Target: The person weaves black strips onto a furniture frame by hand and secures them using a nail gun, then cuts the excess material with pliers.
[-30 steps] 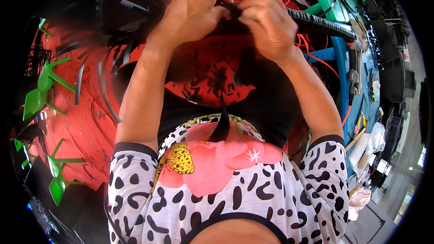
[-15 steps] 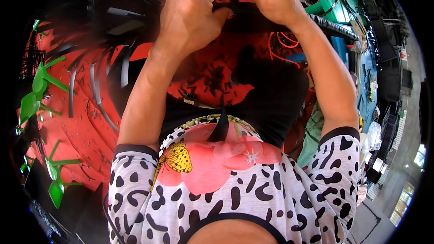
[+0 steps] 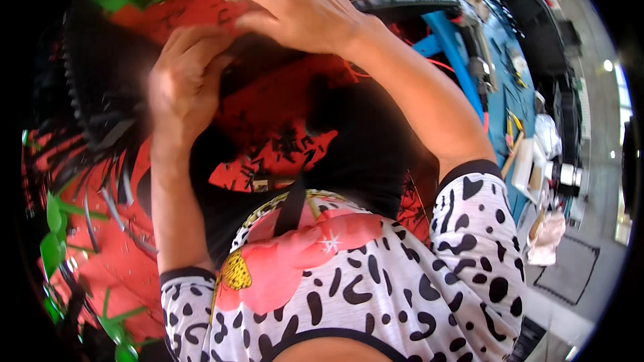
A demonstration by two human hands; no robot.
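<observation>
My left hand (image 3: pixel 188 84) is closed on the black woven piece (image 3: pixel 100 87), its fingers curled over the dark edge. Above and to its right, my right hand (image 3: pixel 302 10) bends toward the left, thumb and fingers drawn together. What lies in its fingertips is blurred and too small to make out. The woven piece is dark with a ribbed edge. Loose flat black strips (image 3: pixel 121 188) hang from it over the red floor. A black wrapped bar (image 3: pixel 409 4) extends to the right beyond my right wrist.
Short black offcuts (image 3: pixel 288 151) litter the red floor covering (image 3: pixel 100 268). Green plastic pieces (image 3: pixel 54 248) stand at the left. On the right are a blue bench (image 3: pixel 513 110) with tools, a white tray (image 3: pixel 526 171) and red tubing (image 3: pixel 443 66). Black stacked goods (image 3: pixel 543 23) line the far right.
Both hands have moved left, with the left hand lower and the right hand now above it. The black woven piece has swung round, and the view has turned with it.
</observation>
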